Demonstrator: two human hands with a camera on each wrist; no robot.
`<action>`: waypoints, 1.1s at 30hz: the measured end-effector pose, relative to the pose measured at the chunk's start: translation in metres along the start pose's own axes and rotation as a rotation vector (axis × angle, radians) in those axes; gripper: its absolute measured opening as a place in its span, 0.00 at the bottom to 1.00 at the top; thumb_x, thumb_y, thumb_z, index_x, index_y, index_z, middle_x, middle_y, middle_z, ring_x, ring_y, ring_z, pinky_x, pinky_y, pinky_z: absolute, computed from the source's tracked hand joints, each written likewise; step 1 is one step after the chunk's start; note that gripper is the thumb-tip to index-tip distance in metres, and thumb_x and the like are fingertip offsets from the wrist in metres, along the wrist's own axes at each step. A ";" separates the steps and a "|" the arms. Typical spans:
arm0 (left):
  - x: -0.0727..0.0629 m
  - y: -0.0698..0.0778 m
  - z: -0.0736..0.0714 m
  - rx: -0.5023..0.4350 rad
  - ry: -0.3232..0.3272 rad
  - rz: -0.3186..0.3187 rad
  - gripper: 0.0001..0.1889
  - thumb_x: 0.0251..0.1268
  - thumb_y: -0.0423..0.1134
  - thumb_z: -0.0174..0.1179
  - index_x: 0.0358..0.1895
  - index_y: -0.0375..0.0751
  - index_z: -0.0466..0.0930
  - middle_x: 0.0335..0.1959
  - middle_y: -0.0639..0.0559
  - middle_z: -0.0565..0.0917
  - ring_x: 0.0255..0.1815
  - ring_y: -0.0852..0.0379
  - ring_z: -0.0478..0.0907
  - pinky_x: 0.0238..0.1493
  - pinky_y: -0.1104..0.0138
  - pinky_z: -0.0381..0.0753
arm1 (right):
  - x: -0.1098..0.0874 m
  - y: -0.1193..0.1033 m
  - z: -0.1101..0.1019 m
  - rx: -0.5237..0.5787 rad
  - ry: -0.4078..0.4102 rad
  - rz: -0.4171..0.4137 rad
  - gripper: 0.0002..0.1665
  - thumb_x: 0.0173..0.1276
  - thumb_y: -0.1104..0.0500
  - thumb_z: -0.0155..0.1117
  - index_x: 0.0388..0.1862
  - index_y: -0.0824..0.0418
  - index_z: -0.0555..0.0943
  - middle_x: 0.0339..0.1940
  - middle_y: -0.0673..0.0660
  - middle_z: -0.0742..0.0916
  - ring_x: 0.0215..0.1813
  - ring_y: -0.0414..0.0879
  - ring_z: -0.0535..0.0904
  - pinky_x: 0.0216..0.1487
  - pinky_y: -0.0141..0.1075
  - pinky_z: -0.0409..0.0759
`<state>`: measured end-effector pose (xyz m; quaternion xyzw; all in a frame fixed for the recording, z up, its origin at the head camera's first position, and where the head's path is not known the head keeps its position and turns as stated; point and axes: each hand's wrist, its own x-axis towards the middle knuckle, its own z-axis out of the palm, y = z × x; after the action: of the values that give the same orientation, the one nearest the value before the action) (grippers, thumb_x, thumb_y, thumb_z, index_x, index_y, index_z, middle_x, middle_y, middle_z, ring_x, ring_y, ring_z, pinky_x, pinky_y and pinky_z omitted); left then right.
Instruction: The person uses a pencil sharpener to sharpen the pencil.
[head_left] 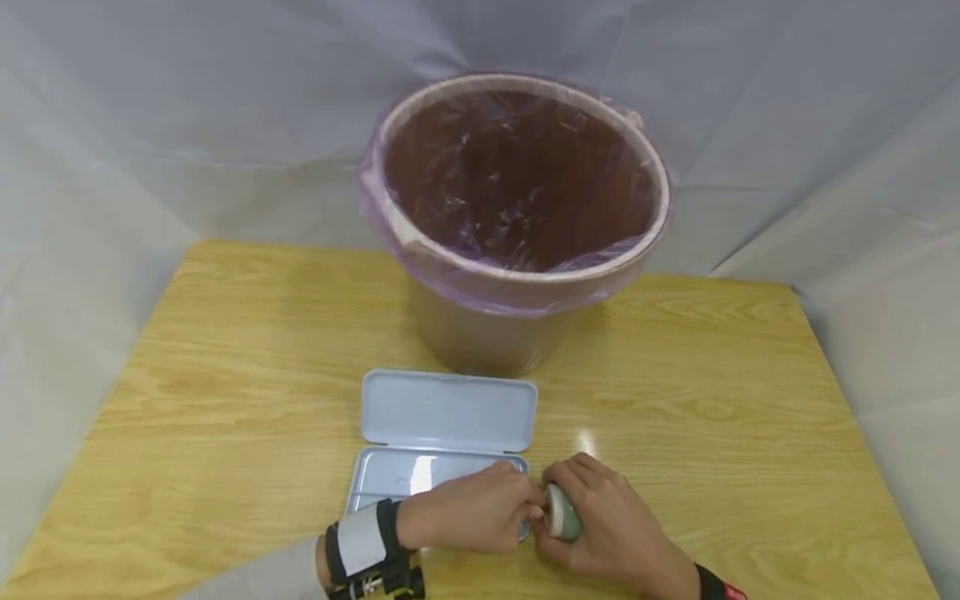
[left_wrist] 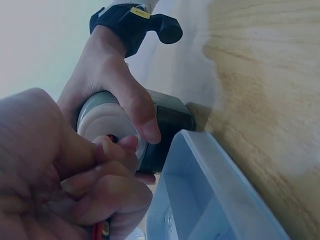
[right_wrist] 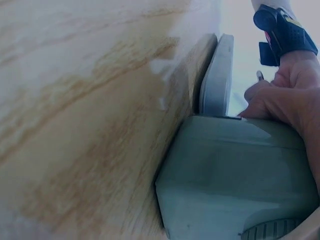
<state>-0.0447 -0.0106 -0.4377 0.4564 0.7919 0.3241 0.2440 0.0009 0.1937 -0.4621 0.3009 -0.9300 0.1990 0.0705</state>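
Note:
My left hand (head_left: 480,508) pinches a red-and-black pencil (left_wrist: 102,230), mostly covered by the curled fingers. A bit of red and black shows at the hole in the pale round face of a green pencil sharpener (right_wrist: 225,170); the tip itself cannot be seen. Around the sharpener's body, my right hand (head_left: 611,517) keeps a grip, thumb along its side in the left wrist view. The sharpener lies on the table, its round face toward the left hand. Just left of it, partly under the left hand, is a light blue pencil case (head_left: 450,408) with its lid laid back.
Behind the pencil case stands a large brown bin (head_left: 487,333), lined with a thin purple plastic bag (head_left: 525,300). The wooden table (head_left: 247,375) has pale sheeting (head_left: 262,100) hung at its back and sides.

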 end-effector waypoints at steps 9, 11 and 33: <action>-0.001 0.003 0.002 0.185 -0.017 0.010 0.11 0.72 0.34 0.57 0.29 0.49 0.77 0.22 0.64 0.72 0.23 0.70 0.67 0.36 0.77 0.71 | -0.001 0.001 -0.001 -0.023 0.002 0.007 0.29 0.42 0.47 0.81 0.42 0.51 0.79 0.35 0.42 0.84 0.38 0.34 0.77 0.37 0.28 0.79; -0.004 0.004 0.003 0.207 -0.005 0.005 0.09 0.76 0.36 0.54 0.33 0.49 0.78 0.26 0.64 0.75 0.27 0.71 0.71 0.36 0.77 0.74 | -0.001 0.000 -0.001 -0.017 -0.009 0.014 0.30 0.41 0.47 0.82 0.43 0.51 0.79 0.36 0.42 0.85 0.39 0.34 0.77 0.37 0.28 0.79; -0.022 -0.005 0.020 0.550 0.131 0.033 0.08 0.60 0.37 0.64 0.41 0.51 0.77 0.23 0.62 0.73 0.17 0.69 0.60 0.16 0.77 0.60 | -0.002 0.002 0.001 0.003 0.007 -0.023 0.27 0.47 0.47 0.80 0.43 0.52 0.78 0.36 0.42 0.83 0.38 0.33 0.76 0.36 0.26 0.78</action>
<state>-0.0235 -0.0255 -0.4525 0.4966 0.8565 0.1297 0.0541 0.0013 0.1957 -0.4642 0.3111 -0.9259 0.2005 0.0759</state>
